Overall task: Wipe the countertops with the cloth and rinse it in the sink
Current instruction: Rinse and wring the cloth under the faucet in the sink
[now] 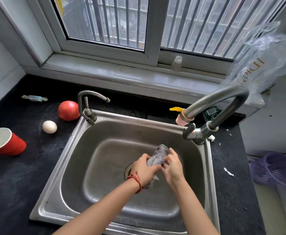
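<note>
Two hands, left hand (144, 170) and right hand (172, 168), each kept a tight grip on one cloth (158, 156) over one sink (74, 150); two taps, one egg (49, 127) on the counter (15, 184)

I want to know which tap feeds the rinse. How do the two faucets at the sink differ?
The right faucet is thick and tall, with a pink nozzle on its spout, which ends above the basin near the cloth. The left faucet is thin and low, its bare spout ending over the sink's back rim. Both are grey metal goosenecks mounted at the back corners.
</note>
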The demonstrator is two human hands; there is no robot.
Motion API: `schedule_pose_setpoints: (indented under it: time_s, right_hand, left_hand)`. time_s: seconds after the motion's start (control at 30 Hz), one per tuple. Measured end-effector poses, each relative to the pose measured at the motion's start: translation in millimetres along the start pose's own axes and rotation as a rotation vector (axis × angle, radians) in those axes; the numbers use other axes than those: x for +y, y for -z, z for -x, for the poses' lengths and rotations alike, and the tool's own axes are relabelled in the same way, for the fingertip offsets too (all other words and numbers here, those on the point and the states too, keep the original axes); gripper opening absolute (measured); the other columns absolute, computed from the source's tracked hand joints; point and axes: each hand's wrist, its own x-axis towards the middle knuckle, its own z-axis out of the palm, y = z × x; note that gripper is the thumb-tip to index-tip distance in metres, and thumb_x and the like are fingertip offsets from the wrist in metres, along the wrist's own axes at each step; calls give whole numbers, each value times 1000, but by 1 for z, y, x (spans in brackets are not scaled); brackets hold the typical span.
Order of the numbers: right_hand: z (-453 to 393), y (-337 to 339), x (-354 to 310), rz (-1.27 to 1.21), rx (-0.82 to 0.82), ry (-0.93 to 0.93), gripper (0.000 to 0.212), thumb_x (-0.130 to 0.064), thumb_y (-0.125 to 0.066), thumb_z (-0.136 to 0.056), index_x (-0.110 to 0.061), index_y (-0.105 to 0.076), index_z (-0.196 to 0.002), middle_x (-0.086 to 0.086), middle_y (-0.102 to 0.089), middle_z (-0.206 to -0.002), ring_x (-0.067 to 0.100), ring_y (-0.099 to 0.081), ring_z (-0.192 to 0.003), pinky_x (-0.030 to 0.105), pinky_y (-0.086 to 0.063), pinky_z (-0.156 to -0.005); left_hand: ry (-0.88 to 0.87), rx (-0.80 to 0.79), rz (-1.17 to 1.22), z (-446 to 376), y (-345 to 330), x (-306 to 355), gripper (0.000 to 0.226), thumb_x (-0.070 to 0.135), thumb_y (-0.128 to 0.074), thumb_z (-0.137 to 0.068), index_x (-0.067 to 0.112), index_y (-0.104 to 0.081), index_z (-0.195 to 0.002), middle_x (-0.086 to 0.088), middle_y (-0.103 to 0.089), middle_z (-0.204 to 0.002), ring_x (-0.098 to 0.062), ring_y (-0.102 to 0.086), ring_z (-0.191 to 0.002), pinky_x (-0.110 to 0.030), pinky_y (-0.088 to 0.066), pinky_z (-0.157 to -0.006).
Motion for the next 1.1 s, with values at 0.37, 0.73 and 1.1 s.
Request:
schedule_pose_setpoints:
  time_s: [0.37,0.73,1.1]
  right_hand:
    - [1,29,-27,1329,-70,1643,15,-15,-63,-80,-14,-51,-90,6,-64,-81,25,-62,-88,38,-43,-91]
    - [1,13,-26,2172,-350,1067,28,-26,-76,-45,-13,-58,-63,5,-65,-56,25,-63,-49,22,-40,-41]
    - [-3,5,-25,1854,-509,12,14,-6,-58,-63,-14,-49,-54,4,-50,-52,25,-51,-56,23,-35,-45]
  left_hand:
    - [437,-1128,813,4,39,-12,43,52,-73,-61,21,-68,-90,7,-52,-45,-5,-42,-29,-9,-33,-32]
    - [-304,-309,-777,-11,30,2,19,26,-56,-75,11,-60,-87,-15,-70,-95,-34,-62,-83,-31,-45,-68]
    - [-620,-223,-1184,-32,14,-22,30,27,-47,-83,8,-46,-106,-17,-67,-103,-40,-64,-91,-35,-38,-65]
